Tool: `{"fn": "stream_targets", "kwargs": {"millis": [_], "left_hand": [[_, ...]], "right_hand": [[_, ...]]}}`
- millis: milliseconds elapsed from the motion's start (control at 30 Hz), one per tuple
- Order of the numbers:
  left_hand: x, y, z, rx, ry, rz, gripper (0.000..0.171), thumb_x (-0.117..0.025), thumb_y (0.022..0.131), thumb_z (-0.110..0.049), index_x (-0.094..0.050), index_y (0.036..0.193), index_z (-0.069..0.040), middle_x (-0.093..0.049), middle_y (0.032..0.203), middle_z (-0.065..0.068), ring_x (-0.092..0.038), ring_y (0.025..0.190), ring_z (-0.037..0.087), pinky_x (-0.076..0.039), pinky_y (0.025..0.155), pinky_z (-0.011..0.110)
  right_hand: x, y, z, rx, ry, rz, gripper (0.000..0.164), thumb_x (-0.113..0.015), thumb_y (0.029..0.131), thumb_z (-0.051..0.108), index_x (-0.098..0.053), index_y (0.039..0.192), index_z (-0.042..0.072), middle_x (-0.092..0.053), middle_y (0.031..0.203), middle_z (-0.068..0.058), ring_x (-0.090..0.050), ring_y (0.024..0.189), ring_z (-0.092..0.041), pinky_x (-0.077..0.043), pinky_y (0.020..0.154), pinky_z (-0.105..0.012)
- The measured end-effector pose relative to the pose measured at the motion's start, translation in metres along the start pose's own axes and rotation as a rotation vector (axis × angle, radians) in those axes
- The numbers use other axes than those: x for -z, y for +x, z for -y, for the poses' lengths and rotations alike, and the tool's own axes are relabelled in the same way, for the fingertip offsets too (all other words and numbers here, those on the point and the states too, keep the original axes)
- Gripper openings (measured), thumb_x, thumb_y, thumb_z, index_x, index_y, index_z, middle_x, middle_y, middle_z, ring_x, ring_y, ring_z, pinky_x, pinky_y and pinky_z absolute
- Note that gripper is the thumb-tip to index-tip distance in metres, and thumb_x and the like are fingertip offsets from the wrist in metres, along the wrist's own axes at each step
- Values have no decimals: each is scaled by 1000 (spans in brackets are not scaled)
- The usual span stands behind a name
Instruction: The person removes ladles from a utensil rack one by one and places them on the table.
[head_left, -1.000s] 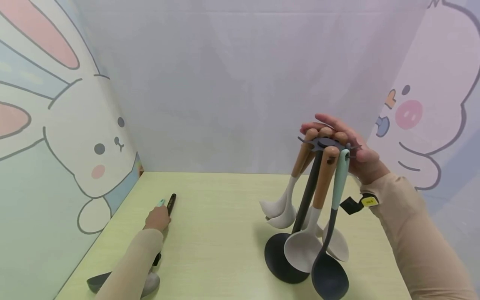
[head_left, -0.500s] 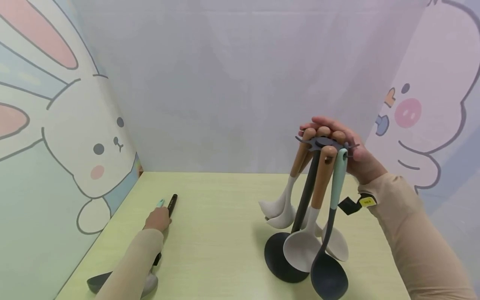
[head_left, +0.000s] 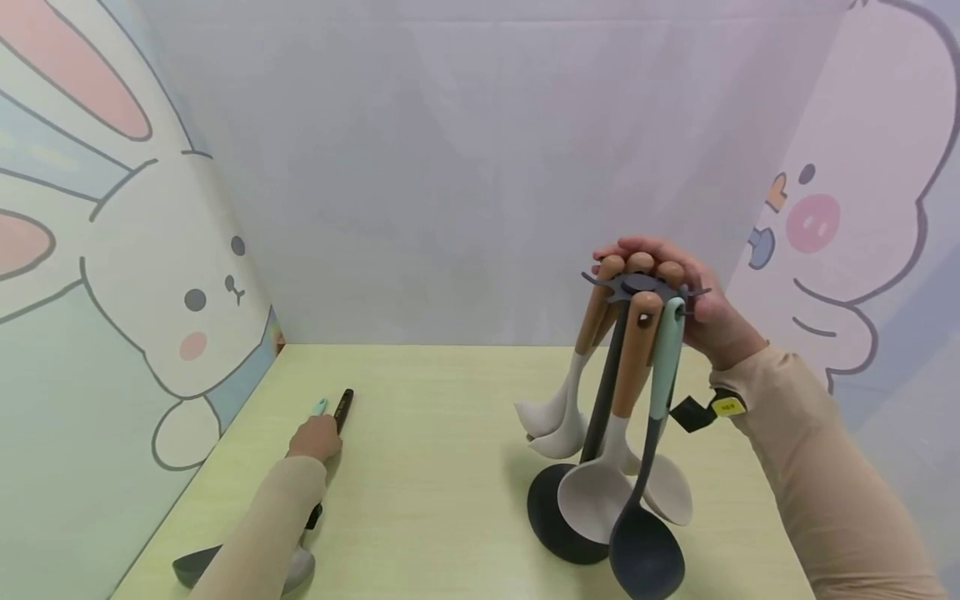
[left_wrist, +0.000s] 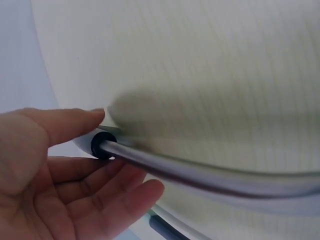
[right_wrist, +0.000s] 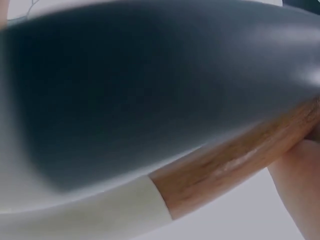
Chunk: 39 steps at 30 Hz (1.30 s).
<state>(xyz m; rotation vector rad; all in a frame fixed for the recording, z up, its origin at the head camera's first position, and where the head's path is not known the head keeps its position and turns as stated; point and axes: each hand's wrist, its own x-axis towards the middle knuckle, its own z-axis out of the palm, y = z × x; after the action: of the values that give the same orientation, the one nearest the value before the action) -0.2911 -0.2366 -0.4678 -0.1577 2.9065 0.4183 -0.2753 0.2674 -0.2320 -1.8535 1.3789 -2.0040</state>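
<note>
In the head view, my left hand (head_left: 315,437) is low over a black-handled metal ladle (head_left: 344,410) lying on the table at the left. The left wrist view shows my thumb and fingers around the handle of this ladle (left_wrist: 210,177), at the black collar where the metal shaft begins. My right hand (head_left: 708,312) cups the back and right side of a black utensil stand (head_left: 609,387). Its fingers stretch behind the handle tops. Several utensils hang there, among them a white ladle (head_left: 596,500) with a wooden handle and a dark ladle (head_left: 647,554) with a mint handle.
Beside the left hand lies a mint-handled utensil (head_left: 320,407). A dark grey ladle bowl (head_left: 197,565) shows left of the left sleeve. The pale wooden table (head_left: 435,467) is bordered by a plain back wall (head_left: 465,183) and cartoon side panels.
The hanging utensils have turned slightly, the front white and mint-handled ladles shifting left. My right hand has moved a little left and down with them. The left hand stays in place.
</note>
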Motion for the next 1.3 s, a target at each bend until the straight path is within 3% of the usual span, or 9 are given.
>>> {"fn": "stream_targets", "kwargs": {"millis": [200, 300, 367, 533, 733, 1000, 1133, 1300], "left_hand": [[1, 0, 2, -21, -43, -144, 24, -57, 94, -12, -58, 79, 7, -56, 71, 15, -54, 60, 25, -46, 51, 35], [10, 0, -4, -39, -69, -215, 26, -56, 96, -13, -56, 85, 10, -56, 76, 20, -55, 61, 28, -48, 50, 39], [17, 0, -11, -69, -83, -260, 29, -56, 97, -13, -56, 98, 16, -57, 86, 27, -59, 68, 33, -51, 54, 43], [31, -6, -37, -207, -186, -369, 45, -56, 96, -13, -52, 128, 18, -60, 109, 34, -64, 85, 41, -56, 68, 52], [40, -19, -83, -359, -370, -479, 40, -59, 96, -13, -57, 130, 9, -66, 105, 22, -64, 89, 34, -55, 72, 48], [49, -52, -143, -562, -570, -500, 36, -66, 94, -9, -63, 128, 1, -68, 101, 12, -66, 90, 26, -56, 73, 42], [47, -66, -168, -760, -649, -474, 35, -69, 92, -4, -63, 126, 1, -68, 102, 14, -66, 93, 26, -58, 73, 37], [41, -86, -196, -988, -710, -357, 36, -70, 92, -3, -63, 126, 0, -67, 112, 15, -65, 105, 27, -59, 79, 39]], "right_hand": [[-3, -3, 2, -27, -14, -63, 76, -72, 91, 30, -37, 146, -11, -45, 145, -27, -42, 137, -35, -36, 113, -39], [-4, -3, 1, -21, -13, -68, 76, -72, 91, 29, -37, 145, -12, -45, 144, -28, -42, 137, -36, -36, 113, -39], [-4, -3, 1, -13, -8, -64, 76, -71, 91, 28, -37, 144, -13, -45, 144, -28, -42, 136, -36, -36, 113, -39], [-6, -2, 1, 1, 13, -57, 75, -71, 92, 26, -36, 144, -13, -44, 144, -29, -45, 134, -35, -38, 112, -40], [-9, -2, 1, 2, 10, -73, 74, -71, 91, 26, -37, 144, -13, -44, 144, -28, -48, 131, -34, -40, 110, -41], [-14, -2, 3, -5, -17, -110, 69, -70, 91, 24, -40, 141, -13, -48, 141, -27, -51, 128, -34, -40, 110, -40], [-18, -3, 5, -22, -41, -143, 66, -69, 91, 22, -42, 140, -13, -50, 139, -26, -53, 126, -34, -42, 108, -40], [-23, -4, 6, -23, -69, -172, 65, -70, 91, 21, -43, 139, -13, -52, 138, -26, -57, 122, -33, -44, 106, -38]]}}
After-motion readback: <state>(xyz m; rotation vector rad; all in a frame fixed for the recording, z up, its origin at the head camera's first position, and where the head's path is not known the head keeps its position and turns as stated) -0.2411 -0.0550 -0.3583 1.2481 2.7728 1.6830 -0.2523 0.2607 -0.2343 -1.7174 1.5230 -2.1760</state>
